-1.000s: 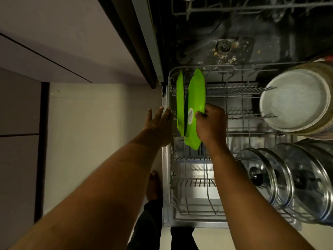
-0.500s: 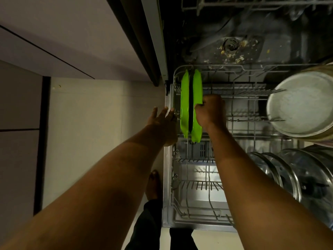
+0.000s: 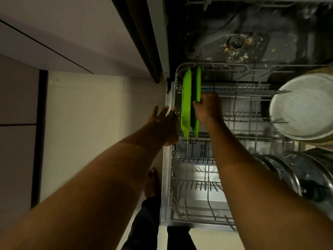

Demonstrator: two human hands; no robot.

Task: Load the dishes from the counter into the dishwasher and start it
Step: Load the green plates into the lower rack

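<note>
As a person bends over the pulled-out lower rack of the dishwasher, the right hand curls its fingers round the top rim of the inner green plate. That plate stands on edge among the tines at the rack's far left corner. It sits just beside the outer green plate, which is slotted next to the rack's side wall, and a dark gap shows between the two. The left hand has its fingers straight and spread at the rack's left rim. Whether it presses on the wire or only touches it cannot be told.

Both plates look like thin, glossy plastic, so they are probably light, stiff and unlikely to chip, though slick if wet. The upper rim, pinched between thumb and fingers, seems the sound place to hold one. From there it can be guided straight down between the tines without tipping into its neighbour.

Elsewhere the rack carries a large round metal pan lying on its side at the right. Glass lids with dark knobs stand in a row in front of it. Behind the rack, food scraps lie scattered around the filter on the tub floor. An upper rack crosses the top edge, its load too dark to make out.
</note>
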